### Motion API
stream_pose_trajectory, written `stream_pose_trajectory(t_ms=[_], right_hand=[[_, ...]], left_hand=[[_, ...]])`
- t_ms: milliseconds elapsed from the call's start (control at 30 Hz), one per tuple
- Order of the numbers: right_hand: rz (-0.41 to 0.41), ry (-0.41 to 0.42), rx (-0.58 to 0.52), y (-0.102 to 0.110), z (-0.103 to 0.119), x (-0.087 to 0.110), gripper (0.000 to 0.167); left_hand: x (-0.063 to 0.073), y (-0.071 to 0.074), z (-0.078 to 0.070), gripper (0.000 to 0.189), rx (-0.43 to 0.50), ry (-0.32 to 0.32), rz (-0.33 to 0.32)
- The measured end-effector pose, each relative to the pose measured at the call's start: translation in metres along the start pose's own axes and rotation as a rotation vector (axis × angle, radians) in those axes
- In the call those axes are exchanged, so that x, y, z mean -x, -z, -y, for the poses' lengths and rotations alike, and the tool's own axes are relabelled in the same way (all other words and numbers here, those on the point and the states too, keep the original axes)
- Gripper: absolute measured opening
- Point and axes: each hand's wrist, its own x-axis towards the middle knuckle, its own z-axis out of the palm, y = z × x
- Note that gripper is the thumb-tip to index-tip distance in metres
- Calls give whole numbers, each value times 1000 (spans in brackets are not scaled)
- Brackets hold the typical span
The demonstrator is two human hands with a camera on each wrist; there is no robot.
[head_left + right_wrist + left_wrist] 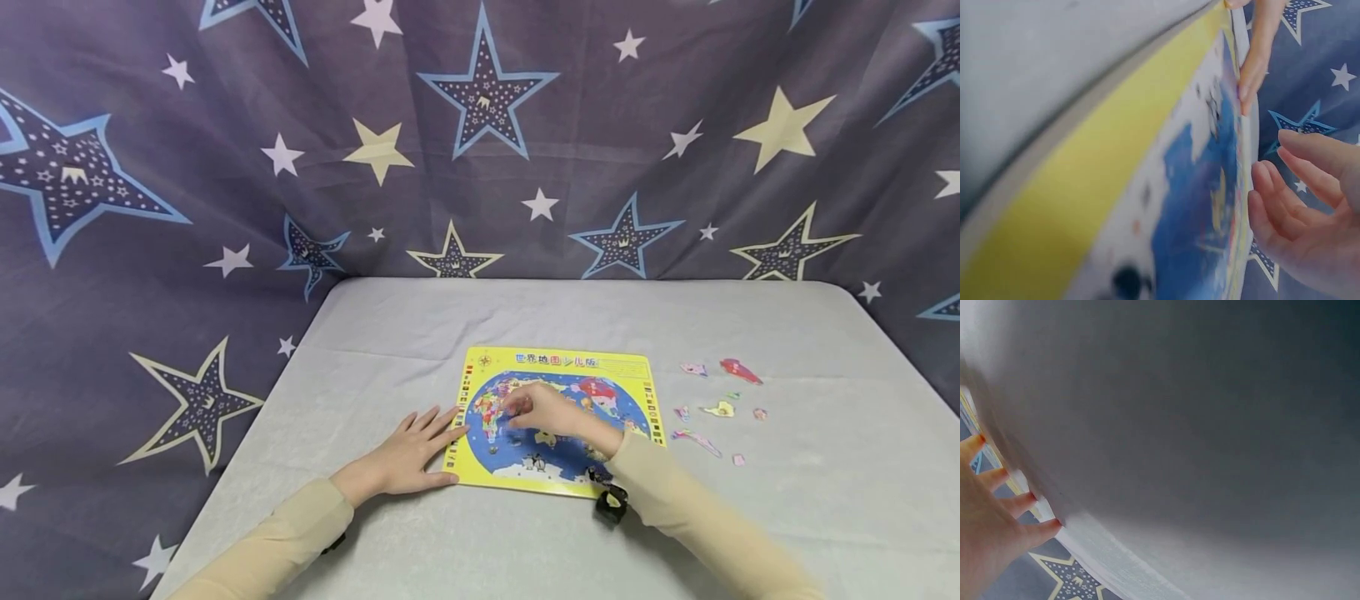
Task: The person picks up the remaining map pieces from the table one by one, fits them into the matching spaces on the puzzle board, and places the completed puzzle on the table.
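Observation:
A yellow-bordered world map puzzle board point(637, 360) lies flat on the table, showing a blue oval map with Chinese characters along its top. My left hand point(405, 454) rests with straight, spread fingers at the board's left edge, the fingertips touching its border. Over the left-middle of the map hovers my right hand point(551, 410), its fingers loosely bent. In the right wrist view, the thumb and fingers of the right hand point(1310, 206) stand apart, and no piece shows between them. The left hand point(991, 525) appears in its own wrist view along the board's edge.
Right of the board lie several loose puzzle pieces, among them a red piece point(741, 371), a pale yellow piece point(720, 408) and a long pink piece point(697, 442). A grey cloth covers the table point(390, 333). Behind hangs a star-patterned curtain point(570, 167).

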Motion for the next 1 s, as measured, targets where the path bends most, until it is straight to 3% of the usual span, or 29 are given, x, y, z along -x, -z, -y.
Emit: stream_pose_trajectory(t_ms=[233,567,1000], right_hand=[[-5,-90,19,20,-4,22,28],[-74,-69,93,47,-14,53,27],[-152,-165,123,76,-28,93,27]], left_hand=[[0,-1,1,73,1,-8,-9],[1,0,-1,73,-18,-6,-17],[1,0,0,73,-14,-2,-14]])
